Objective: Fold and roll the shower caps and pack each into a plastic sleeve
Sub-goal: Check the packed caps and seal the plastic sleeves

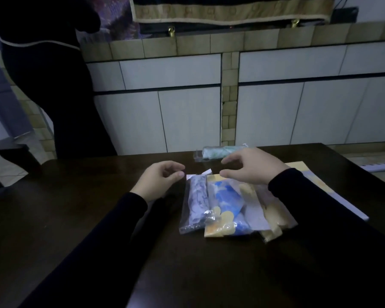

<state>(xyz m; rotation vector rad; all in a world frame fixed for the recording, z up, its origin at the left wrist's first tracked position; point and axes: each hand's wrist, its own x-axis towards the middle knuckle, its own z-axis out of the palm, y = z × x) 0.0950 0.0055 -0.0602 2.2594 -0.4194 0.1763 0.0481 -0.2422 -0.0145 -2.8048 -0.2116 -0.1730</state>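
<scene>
— What is the person wearing?
— Long black sleeves on both arms, plain, no markings visible, ending at the wrists. The left hand [159, 179] and right hand [255, 168] are bare: no gloves, rings or watch showing.

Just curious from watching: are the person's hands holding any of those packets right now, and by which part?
Nothing is held. The left hand and right hand hover with loosely curled fingers above the bagged caps on the table.
</scene>
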